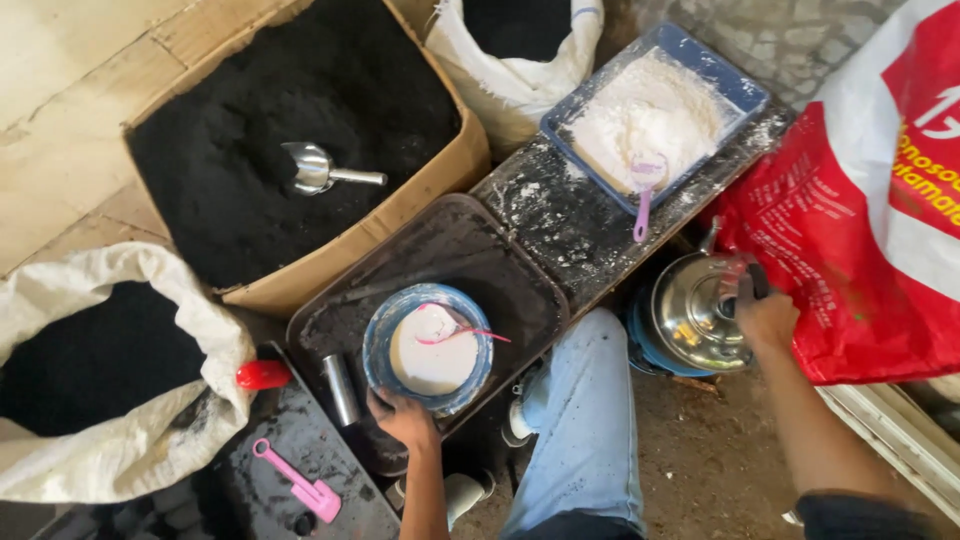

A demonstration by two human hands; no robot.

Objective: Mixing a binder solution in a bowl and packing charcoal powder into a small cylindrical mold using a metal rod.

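Left hand (405,418) clamped on the near rim of a blue bowl (432,347) full of white paste, thumb hooked over the edge, with a thin pink stirrer (462,334) lying across the paste. Bowl sitting on a dark, grimy tray (500,275), right beside a small metal cylinder (341,389). Right hand (765,315) well apart from the left, wrapped tight round the black handle of a shiny steel kettle (692,313) – kettle parked on something blue, just next to a red and white sack (860,200). Further up, a blue tray (745,95) heaped with white powder, pink scoop (645,185) resting in it, all on a powder-smeared dark board (560,215). Up left, a cardboard box (420,190) packed with black powder and a metal scoop (318,170) half sunk in it. Two white woven sacks of the same black stuff – one at the left edge (150,450), one at the top (510,85). Also a red cap-like thing (263,375) and a pink plastic spatula (297,482) on a dark surface down left. Light blue jeans leg (580,420) between the two arms.
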